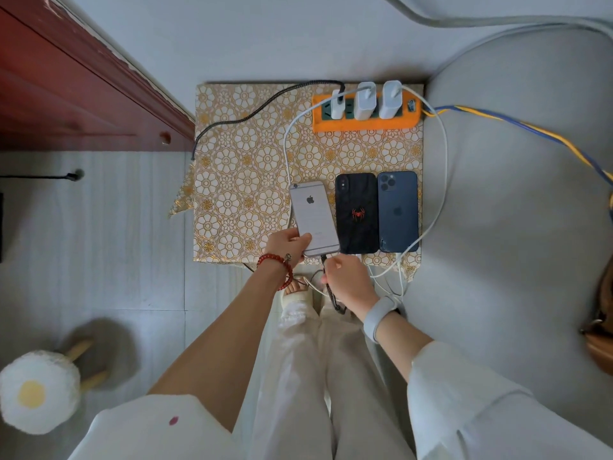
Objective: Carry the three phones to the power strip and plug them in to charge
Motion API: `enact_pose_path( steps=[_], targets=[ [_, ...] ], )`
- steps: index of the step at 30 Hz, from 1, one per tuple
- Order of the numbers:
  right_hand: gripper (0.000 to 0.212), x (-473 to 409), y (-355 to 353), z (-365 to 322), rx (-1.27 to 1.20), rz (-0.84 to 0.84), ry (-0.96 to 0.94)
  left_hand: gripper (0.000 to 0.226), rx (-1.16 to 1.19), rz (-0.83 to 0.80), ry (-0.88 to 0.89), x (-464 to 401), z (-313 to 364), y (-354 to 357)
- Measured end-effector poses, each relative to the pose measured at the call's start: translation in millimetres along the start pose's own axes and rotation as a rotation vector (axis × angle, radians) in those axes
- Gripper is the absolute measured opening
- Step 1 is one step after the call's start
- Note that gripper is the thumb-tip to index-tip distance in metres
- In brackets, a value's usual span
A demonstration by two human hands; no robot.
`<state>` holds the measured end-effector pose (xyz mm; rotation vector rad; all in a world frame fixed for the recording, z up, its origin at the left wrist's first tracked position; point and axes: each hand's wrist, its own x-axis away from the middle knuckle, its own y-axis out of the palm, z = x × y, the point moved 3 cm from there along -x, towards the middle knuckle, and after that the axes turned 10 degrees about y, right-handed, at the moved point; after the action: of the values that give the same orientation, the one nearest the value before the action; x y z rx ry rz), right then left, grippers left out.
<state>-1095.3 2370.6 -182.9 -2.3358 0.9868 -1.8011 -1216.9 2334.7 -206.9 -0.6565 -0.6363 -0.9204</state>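
- Phones: 3 lie face down in a row on the near side of the bench (232, 134).
- Silver phone (313, 217), far left, is tilted; the left hand (287, 242) holds its near corner.
- Right hand (346, 280) pinches a dark cable (323, 260) at that phone's near end.
- Orange power strip (365, 122) sits at the far right with 3 white chargers (365, 101).

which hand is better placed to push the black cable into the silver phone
Right. The right hand already pinches the black cable just below the silver phone, at its bottom edge. The left hand grips that phone's lower corner, steadying it.
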Motion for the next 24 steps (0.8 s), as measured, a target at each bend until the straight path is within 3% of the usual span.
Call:
enact_pose_path(
  steps=[6,13,19,24],
  targets=[
    [0.035,-11.3,-28.7,2.6,0.315,0.294,-0.244,0.028,-0.421,0.021,0.12,-8.6,9.1,0.4],
    [0.059,-32.7,-28.0,8.3,0.671,0.184,-0.319,0.059,-0.615,0.022,0.242,-6.3,11.3,4.6],
    [0.06,-35.8,-24.6,10.3,0.698,0.172,-0.305,0.064,-0.663,-0.015,0.159,-6.2,9.9,12.0],
    [0.051,-32.1,-35.5,-1.6,0.596,0.044,-0.22,0.06,-0.788,-0.063,0.095,-4.9,19.3,9.1]
  ],
)
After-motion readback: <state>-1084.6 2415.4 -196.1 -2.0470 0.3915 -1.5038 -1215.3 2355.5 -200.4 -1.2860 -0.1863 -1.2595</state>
